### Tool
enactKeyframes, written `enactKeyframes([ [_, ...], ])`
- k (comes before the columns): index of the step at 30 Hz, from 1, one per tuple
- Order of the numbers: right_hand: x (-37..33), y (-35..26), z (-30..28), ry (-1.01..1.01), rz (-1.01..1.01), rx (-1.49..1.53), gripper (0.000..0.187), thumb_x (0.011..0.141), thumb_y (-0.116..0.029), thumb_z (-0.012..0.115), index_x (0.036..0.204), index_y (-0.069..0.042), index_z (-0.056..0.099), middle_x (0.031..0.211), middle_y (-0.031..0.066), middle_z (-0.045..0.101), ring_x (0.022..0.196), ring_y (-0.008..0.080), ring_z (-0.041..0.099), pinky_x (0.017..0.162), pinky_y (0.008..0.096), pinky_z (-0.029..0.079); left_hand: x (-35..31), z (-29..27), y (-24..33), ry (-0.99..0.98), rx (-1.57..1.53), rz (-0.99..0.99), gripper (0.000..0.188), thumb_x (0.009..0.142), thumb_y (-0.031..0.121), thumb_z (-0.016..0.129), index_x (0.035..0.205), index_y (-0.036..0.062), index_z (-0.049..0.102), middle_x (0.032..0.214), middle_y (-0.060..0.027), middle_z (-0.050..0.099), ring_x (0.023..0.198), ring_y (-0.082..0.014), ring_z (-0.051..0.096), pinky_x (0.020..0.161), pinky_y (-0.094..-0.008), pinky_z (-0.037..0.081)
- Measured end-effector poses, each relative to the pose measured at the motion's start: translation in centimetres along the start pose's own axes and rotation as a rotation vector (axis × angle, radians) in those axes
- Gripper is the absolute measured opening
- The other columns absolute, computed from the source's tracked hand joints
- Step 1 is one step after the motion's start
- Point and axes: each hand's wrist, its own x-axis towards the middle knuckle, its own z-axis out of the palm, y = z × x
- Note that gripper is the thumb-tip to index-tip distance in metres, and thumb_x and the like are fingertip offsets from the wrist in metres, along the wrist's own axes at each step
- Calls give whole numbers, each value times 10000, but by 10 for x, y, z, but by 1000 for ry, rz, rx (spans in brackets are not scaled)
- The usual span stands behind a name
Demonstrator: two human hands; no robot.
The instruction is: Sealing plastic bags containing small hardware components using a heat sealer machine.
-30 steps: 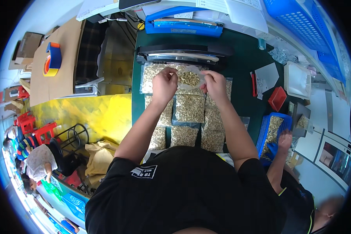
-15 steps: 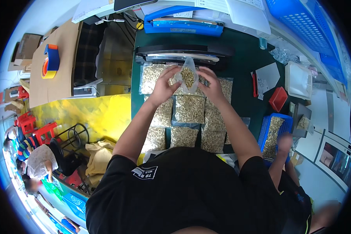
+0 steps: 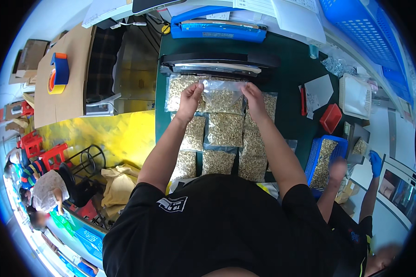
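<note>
Between my two hands a clear plastic bag (image 3: 223, 98), partly filled with small chopped tan-green dried pieces, is stretched flat by its upper corners. My left hand (image 3: 190, 100) pinches the left corner. My right hand (image 3: 254, 99) grips the right corner. Just beyond the bag's top edge lies a long black bar-shaped device (image 3: 217, 64), which looks like a heat sealer. Below and around the held bag, several filled bags (image 3: 224, 129) lie flat in rows, and my forearms cover parts of the outer ones.
A similar blue device (image 3: 217, 31) stands farther back on the dark green table (image 3: 291, 69). To the right are a red scoop-like tray (image 3: 330, 118), a white basket (image 3: 356, 97) and a blue basket (image 3: 342, 150) of dried pieces. Beside it, a co-worker raises a blue-gloved hand (image 3: 375, 164).
The bag's mouth was rounded and open, showing the pieces inside; now it is pulled flat, with my hands at its corners. A co-worker's blue-gloved hand has come into view at right.
</note>
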Motion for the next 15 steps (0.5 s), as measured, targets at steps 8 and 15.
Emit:
enactKeyframes([
  [8, -9, -5, -6, 72, -248, -420, 238, 1045, -180, 601, 968, 28, 690, 831, 64, 628, 744, 129, 575, 676, 287, 444, -9, 20, 29, 181, 688, 518, 213, 1033, 165, 624, 920, -6, 682, 840, -80, 651, 809, -210, 591, 773, -334, 479],
  [15, -2, -10, 16, 193, -266, -425, 322, 1069, -231, 551, 920, 11, 702, 734, 27, 637, 691, 97, 575, 624, 280, 431, -11, 33, 37, 337, 751, 492, 254, 1045, 181, 585, 929, -9, 706, 857, -151, 686, 826, -287, 617, 822, -374, 492],
])
